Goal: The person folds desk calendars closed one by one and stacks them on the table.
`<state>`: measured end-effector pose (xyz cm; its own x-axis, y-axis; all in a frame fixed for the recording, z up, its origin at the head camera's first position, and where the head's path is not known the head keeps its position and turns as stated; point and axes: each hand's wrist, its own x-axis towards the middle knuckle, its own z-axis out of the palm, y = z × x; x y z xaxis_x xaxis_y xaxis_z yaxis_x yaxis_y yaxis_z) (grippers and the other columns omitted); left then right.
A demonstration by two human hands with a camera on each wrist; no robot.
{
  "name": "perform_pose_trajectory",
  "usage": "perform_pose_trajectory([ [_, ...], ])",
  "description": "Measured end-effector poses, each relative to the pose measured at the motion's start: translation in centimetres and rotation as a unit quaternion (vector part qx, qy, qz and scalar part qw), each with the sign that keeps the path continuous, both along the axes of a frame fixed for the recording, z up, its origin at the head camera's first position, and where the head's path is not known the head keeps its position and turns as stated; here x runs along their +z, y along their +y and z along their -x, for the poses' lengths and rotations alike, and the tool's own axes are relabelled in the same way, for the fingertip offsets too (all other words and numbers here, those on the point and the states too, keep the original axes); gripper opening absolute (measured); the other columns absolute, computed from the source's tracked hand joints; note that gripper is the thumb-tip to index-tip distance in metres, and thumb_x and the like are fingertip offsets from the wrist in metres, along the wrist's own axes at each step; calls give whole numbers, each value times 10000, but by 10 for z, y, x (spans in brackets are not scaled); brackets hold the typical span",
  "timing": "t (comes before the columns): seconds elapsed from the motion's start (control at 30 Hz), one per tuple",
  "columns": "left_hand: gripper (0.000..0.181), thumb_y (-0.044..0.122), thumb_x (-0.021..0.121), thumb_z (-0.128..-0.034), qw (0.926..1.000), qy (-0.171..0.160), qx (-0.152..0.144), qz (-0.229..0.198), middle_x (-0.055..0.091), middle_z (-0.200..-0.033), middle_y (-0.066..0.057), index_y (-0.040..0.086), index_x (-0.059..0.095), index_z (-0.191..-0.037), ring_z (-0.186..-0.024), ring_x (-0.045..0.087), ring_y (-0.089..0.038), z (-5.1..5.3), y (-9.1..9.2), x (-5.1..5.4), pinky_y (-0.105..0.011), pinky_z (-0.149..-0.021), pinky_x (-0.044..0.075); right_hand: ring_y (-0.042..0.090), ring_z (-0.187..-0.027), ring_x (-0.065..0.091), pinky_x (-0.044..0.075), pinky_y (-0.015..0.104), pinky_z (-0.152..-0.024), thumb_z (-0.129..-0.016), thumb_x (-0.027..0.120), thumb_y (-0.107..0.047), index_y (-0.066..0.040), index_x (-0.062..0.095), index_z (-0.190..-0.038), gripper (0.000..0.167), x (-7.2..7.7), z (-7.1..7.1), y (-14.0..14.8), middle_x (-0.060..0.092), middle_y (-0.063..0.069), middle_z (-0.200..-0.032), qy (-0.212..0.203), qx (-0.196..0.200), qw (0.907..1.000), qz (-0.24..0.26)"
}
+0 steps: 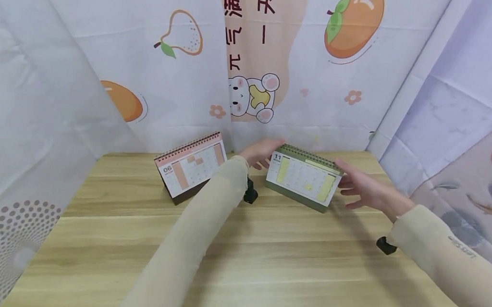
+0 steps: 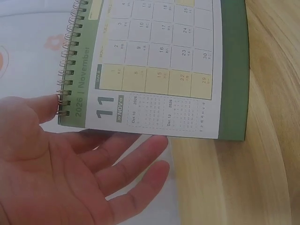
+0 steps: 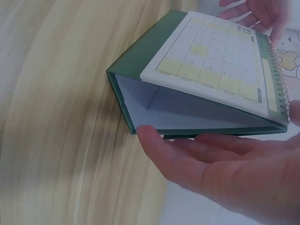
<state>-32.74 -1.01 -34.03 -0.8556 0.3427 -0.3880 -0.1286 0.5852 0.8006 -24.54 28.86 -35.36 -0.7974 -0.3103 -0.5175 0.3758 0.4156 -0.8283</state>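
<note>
A green desk calendar (image 1: 302, 177) with a spiral top, showing November, stands like a tent on the wooden table. My left hand (image 1: 262, 153) is at its left end; in the left wrist view the thumb (image 2: 44, 108) touches the end of the coil and the other fingers are loosely extended by the side edge. At the right end is my right hand (image 1: 364, 188), its thumb near the coil's end. The right wrist view shows its fingers (image 3: 173, 159) stretched along the calendar's back panel. A pink desk calendar (image 1: 193, 166) marked 06 stands to the left.
The wooden table (image 1: 133, 260) meets a printed curtain (image 1: 148, 78) at the back, close behind both calendars. Another curtain (image 1: 459, 141) hangs on the right. Black wrist devices (image 1: 250, 192) show below the sleeves. My left forearm passes in front of the pink calendar's corner.
</note>
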Motion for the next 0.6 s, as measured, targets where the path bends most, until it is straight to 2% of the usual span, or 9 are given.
perform_pose_trajectory([
  [0.13,613,613,321,-1052,10000,-31,-52,-29,612,-1214,-134,133,586,-1327,-1087,616,-342,1,2,0,-512,-966,457,561,-1470,59,309,684,-1087,-976,301,-756,59,35,-1587,1052,1,0,1,-5,354,-1619,-59,-85,9999,42],
  [0.37,590,612,355,-1042,9994,-291,-37,-203,583,-1257,-150,144,575,-1328,-1133,585,-360,4,0,1,-539,-1009,421,554,-1473,60,301,691,-1086,-975,287,-760,88,42,-1575,1067,2,0,3,1,353,-1619,-82,-35,10000,21],
  [0.6,549,627,412,-1018,9979,-535,197,-292,599,-1212,-139,163,596,-1248,-1165,577,-392,4,-3,2,-566,-1036,410,553,-1476,34,234,836,-985,-965,236,-780,91,-20,-1570,1092,2,2,0,-27,342,-1623,-290,175,9994,33],
])
